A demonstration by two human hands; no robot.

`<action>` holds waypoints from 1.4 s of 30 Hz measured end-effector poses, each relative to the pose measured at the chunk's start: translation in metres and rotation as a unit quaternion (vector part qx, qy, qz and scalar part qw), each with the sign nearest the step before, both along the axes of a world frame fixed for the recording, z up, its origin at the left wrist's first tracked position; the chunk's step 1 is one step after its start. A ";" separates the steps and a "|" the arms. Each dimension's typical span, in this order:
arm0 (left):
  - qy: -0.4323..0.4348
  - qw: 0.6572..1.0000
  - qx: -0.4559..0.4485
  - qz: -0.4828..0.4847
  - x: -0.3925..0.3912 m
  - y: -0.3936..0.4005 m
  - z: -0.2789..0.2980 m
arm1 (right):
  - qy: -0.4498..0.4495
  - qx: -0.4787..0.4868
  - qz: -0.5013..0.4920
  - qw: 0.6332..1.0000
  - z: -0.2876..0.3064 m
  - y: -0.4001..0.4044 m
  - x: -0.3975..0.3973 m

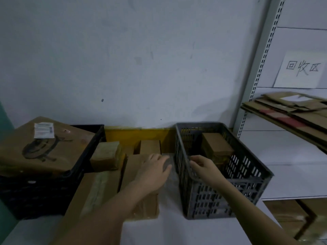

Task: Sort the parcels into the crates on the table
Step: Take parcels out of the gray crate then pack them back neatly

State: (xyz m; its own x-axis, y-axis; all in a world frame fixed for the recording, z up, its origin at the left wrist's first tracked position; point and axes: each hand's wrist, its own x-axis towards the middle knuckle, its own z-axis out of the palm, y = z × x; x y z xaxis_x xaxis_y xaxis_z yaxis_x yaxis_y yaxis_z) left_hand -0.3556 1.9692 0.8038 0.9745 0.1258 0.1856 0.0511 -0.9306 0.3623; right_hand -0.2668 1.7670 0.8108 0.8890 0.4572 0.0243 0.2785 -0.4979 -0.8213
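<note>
Brown cardboard covered most of the table between the two crates: a flat parcel lay near the middle, with the left hand resting on its far end, fingers straight and slightly spread, palm down, holding nothing. That flat press looked meant to steady or slide the parcel toward the grey crate just to its right. The right hand hovered at the grey crate's left rim, fingers loosely curled; whether they touched the rim or pinched anything could not be told. Inside that crate, toward its far side, sat a small box, probably already sorted. On the left stood a black crate, topped by a large labelled carton too wide to sink inside, so it rested tilted across the rim. More unsorted parcels waited between the crates: a taped one leaning by the black crate and another farther back against a yellow strip along the wall. Flattened cardboard lay on a shelf at the far right.
</note>
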 end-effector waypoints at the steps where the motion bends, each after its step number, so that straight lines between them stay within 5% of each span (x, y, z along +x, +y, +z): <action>1: -0.005 1.000 -0.020 -0.010 0.013 -0.006 -0.002 | 0.000 0.007 -0.013 1.000 -0.002 -0.010 0.012; 12: 0.032 0.976 -0.213 -0.027 0.193 -0.085 -0.034 | 0.035 -0.014 -0.142 0.989 -0.047 -0.088 0.192; 26: 0.163 0.872 -0.458 0.048 0.334 -0.134 -0.091 | 0.084 -0.129 -0.144 0.978 -0.089 -0.091 0.311; 29: 0.169 0.822 -0.540 0.068 0.352 -0.139 -0.103 | 0.063 -0.125 -0.182 0.973 -0.102 -0.082 0.316; 34: 0.095 0.766 -0.620 0.140 0.367 -0.140 -0.114 | 0.078 -0.036 -0.192 0.978 -0.111 -0.085 0.326; 39: 0.047 0.669 -0.711 0.210 0.370 -0.118 -0.112 | 0.030 0.000 -0.128 0.991 -0.111 -0.078 0.319; 42: 0.006 0.685 -0.694 0.223 0.374 -0.114 -0.109 | -0.011 0.019 -0.184 0.983 -0.112 -0.074 0.318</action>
